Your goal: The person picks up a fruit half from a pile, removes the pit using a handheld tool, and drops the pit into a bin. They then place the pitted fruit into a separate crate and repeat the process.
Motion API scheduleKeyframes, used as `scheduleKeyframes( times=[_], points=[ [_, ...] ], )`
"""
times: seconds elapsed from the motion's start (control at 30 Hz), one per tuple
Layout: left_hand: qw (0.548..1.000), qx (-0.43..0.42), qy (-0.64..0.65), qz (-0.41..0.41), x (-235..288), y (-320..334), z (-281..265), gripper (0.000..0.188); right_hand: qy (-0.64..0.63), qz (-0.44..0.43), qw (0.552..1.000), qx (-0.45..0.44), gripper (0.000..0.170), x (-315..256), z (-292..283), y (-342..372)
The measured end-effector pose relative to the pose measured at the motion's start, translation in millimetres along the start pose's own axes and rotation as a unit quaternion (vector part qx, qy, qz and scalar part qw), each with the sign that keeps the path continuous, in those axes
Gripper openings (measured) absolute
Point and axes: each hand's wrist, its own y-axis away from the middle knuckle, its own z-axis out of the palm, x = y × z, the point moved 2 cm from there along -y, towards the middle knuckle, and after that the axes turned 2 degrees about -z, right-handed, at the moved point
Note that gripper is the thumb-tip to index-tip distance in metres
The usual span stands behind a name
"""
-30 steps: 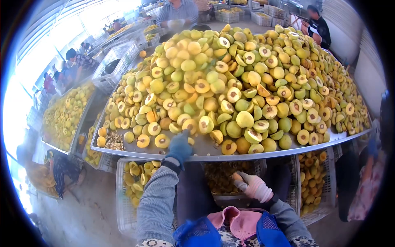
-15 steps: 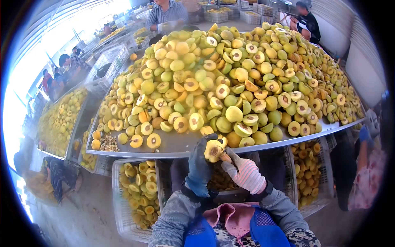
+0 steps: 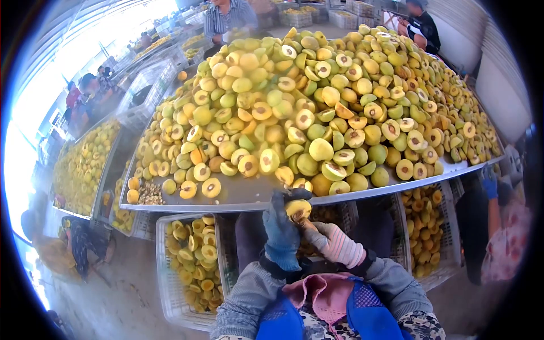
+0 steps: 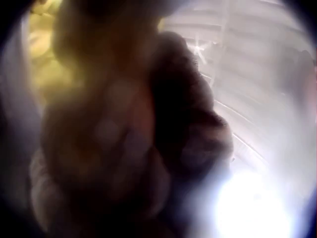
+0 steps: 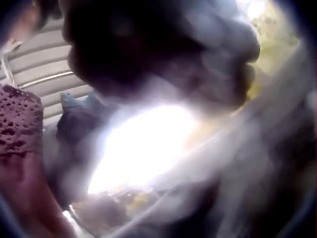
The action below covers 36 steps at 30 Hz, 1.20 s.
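In the head view my left hand (image 3: 281,229), in a blue-grey glove, grips a yellow peach half (image 3: 298,209) just off the table's front edge. My right hand (image 3: 341,245), in a white and pink striped glove, holds a small brown stick-like tool (image 3: 307,225). Its end meets the near side of the peach half, and I cannot tell what its tip is like. Right behind the hands rises a big heap of halved peaches (image 3: 321,149), many with brown stones showing. Both wrist views are dark and blurred, filled mostly by gloved fingers (image 5: 163,54).
The heap lies on a metal-edged table (image 3: 238,195). Small pale bits (image 3: 152,194) lie at its left corner. Below stand a white crate of peach halves (image 3: 164,272) on the left and another crate (image 3: 450,249) on the right. Other people (image 3: 226,22) sit around nearby tables.
My left hand has come back from the table edge with a peach half and met my right hand and its tool. Since half a second ago the peach half has turned and sits slightly lower.
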Motion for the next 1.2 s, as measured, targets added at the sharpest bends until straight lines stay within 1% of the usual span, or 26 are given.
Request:
scheduleKeyframes(
  times=[0.07, 0.13, 0.17, 0.2, 0.23, 0.3, 0.33, 0.4, 0.43, 0.47, 0.5, 0.53, 0.57, 0.6, 0.63, 0.67, 0.7, 0.73, 0.77, 0.8, 0.83, 0.9, 1.0, 1.03, 1.13, 1.2],
  points=[
    [1.0, -0.002, -0.021, 0.022, -12.0, -1.6, -2.6, 0.052, -0.077, 0.083, 0.993, -0.019, 0.037, -13.2, 3.4, 5.0],
    [0.993, -0.054, 0.095, -0.034, -7.8, -3.8, -5.3, 0.054, -0.171, 0.154, 0.972, -0.044, 0.039, -32.9, 2.6, 9.2],
    [0.963, -0.102, 0.226, -0.105, 1.0, -3.3, -4.2, 0.058, -0.227, 0.195, 0.952, -0.066, 0.039, -34.3, 2.2, 11.8],
    [0.908, -0.147, 0.352, -0.174, 7.8, -2.9, -0.8, 0.062, -0.281, 0.235, 0.926, -0.088, 0.04, -36.3, 1.7, 15.7],
    [0.892, -0.186, 0.373, -0.175, 9.2, -4.7, 2.3, 0.064, -0.318, 0.279, 0.897, -0.129, 0.041, -41.0, 1.4, 20.1],
    [0.855, -0.264, 0.411, -0.175, 11.1, -7.3, 6.9, 0.067, -0.319, 0.251, 0.901, -0.154, 0.042, -40.0, 0.0, 21.7],
    [0.836, -0.261, 0.443, -0.192, 10.7, -5.0, 6.6, 0.066, -0.32, 0.237, 0.902, -0.167, 0.042, -38.3, 0.3, 22.2],
    [0.796, -0.255, 0.502, -0.223, 10.3, 3.5, 4.7, 0.063, -0.299, 0.263, 0.897, -0.193, 0.042, -30.1, 1.9, 24.5],
    [0.855, -0.055, 0.443, -0.262, 6.0, 4.6, -8.6, 0.06, -0.292, 0.266, 0.895, -0.206, 0.041, -27.6, 1.4, 26.9],
    [0.874, 0.056, 0.413, -0.248, -0.8, 6.8, -32.7, 0.053, -0.287, 0.269, 0.893, -0.22, 0.041, -22.6, 0.5, 29.6],
    [0.885, 0.163, 0.366, -0.235, -7.2, 10.1, -56.8, 0.047, -0.189, 0.206, 0.941, -0.19, 0.043, -3.6, -0.8, 31.5],
    [0.895, 0.177, 0.368, -0.183, -27.8, 10.8, -96.3, 0.038, -0.099, 0.192, 0.962, -0.166, 0.043, 15.3, -6.5, 32.5],
    [0.975, 0.122, 0.03, -0.184, -52.2, 7.1, -164.3, 0.033, -0.009, 0.174, 0.975, -0.138, 0.043, 33.2, -13.7, 31.8],
    [0.97, 0.085, -0.189, -0.13, -61.1, 10.8, -190.4, 0.034, 0.081, 0.159, 0.978, -0.11, 0.045, 48.6, -19.0, 34.2],
    [0.909, 0.076, -0.403, -0.068, -69.9, 15.0, -216.4, 0.039, 0.191, 0.192, 0.955, -0.12, 0.045, 63.8, -23.2, 34.7],
    [0.867, 0.098, -0.487, 0.037, -67.6, 12.0, -217.4, 0.043, 0.299, 0.221, 0.92, -0.124, 0.044, 76.9, -27.9, 31.6],
    [0.808, 0.118, -0.561, 0.137, -64.8, 9.7, -215.4, 0.047, 0.403, 0.25, 0.871, -0.129, 0.045, 83.4, -31.7, 29.9],
    [0.806, 0.084, -0.552, 0.197, -57.2, 0.0, -187.5, 0.049, 0.384, 0.226, 0.889, -0.109, 0.044, 79.3, -33.8, 27.9],
    [0.8, 0.049, -0.54, 0.257, -48.9, -16.8, -145.0, 0.052, 0.363, 0.202, 0.905, -0.087, 0.044, 71.1, -35.6, 25.9],
    [0.819, -0.023, -0.51, 0.262, -49.8, -35.9, -111.8, 0.053, 0.343, 0.177, 0.92, -0.063, 0.044, 63.7, -37.2, 22.9],
    [0.834, -0.094, -0.476, 0.265, -52.0, -53.7, -80.7, 0.055, 0.34, 0.182, 0.921, -0.063, 0.044, 59.5, -37.2, 20.4],
    [0.784, -0.202, -0.541, 0.227, -61.9, -83.9, -31.0, 0.067, 0.332, 0.193, 0.921, -0.068, 0.044, 55.0, -34.1, 17.4],
    [0.747, -0.287, -0.579, 0.159, -87.1, -110.2, -7.7, 0.073, 0.302, 0.198, 0.928, -0.094, 0.045, 61.1, -28.7, 17.5],
    [0.723, -0.295, -0.61, 0.134, -74.4, -109.6, -2.3, 0.069, 0.309, 0.182, 0.929, -0.09, 0.045, 64.2, -28.1, 18.2],
    [0.704, -0.299, -0.642, -0.051, -46.2, -107.5, -8.1, 0.059, 0.298, 0.143, 0.942, -0.059, 0.046, 52.8, -31.2, 15.6],
    [0.804, -0.22, -0.551, -0.031, -69.0, -102.7, -35.1, 0.048, 0.265, 0.098, 0.959, -0.02, 0.048, 46.2, -35.5, 11.7]
  ],
)
